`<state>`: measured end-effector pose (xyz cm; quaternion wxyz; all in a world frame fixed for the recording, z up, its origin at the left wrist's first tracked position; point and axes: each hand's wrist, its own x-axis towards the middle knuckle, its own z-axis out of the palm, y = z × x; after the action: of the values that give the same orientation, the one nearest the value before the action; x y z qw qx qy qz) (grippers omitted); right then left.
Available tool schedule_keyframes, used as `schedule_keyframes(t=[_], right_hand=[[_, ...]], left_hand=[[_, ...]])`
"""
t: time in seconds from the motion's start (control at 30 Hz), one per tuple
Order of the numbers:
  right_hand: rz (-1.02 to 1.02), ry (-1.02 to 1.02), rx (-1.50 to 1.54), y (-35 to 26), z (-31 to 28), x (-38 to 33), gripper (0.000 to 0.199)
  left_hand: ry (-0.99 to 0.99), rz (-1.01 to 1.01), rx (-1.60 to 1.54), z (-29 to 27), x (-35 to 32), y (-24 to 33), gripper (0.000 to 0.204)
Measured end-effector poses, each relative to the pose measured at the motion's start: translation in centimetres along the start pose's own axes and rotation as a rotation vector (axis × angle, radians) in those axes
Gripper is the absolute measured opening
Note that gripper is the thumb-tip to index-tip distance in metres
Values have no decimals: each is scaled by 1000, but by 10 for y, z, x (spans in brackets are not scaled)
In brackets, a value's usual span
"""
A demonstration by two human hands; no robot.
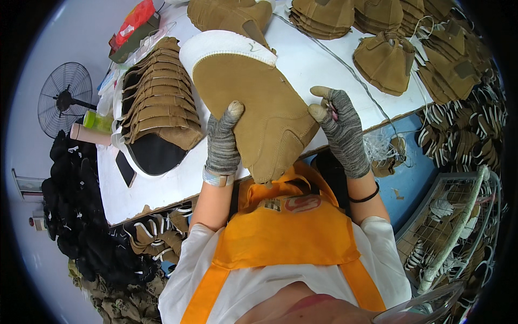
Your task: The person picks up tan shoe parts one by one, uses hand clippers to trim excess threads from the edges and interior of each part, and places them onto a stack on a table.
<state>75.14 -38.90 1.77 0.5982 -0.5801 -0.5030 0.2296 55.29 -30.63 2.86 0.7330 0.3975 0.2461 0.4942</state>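
The left hand (223, 139), in a grey knitted glove with bare or pale-tipped fingers, holds the brown shoe upper (251, 102) by its left edge, the thumb lying on the near face and the other fingers hidden behind. The right hand (341, 127), gloved alike, is at the opposite edge with its fingers curled and thumb tip close against the piece; whether it pinches the edge I cannot tell. A small reddish thing (333, 112) shows in its curl, too little of it to name. The upper is tilted up between the hands, its white curved band (216, 47) away from the body, its narrow end just over the orange apron (286, 232). It hides part of the white table (145, 195) and overlaps another brown upper (229, 15) behind. Left of the left hand, a row of brown pieces (162, 100) leans in overlapping layers, a flat black slab (125, 168) near it. A grey cord (345, 65) crosses the table beyond the right hand, before the stacked brown pieces (386, 62). Farther out are a fan (65, 101) at left and a wire basket (440, 216) at lower right.
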Motion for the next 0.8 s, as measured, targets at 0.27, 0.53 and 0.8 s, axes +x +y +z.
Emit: schedule_keyframes(t=[0.27,0.53,0.8], right_hand=[[253,-294,305,55,-3,-5,36],[808,47,1464,28,14,27,21],[786,1,1626,15,29,17,26]], left_hand=[[35,-71,-67,-1,8,-3,66],[-254,-321,-674,-30,12,-6,97],[-211,-45,-346,6,-7,-18,102]])
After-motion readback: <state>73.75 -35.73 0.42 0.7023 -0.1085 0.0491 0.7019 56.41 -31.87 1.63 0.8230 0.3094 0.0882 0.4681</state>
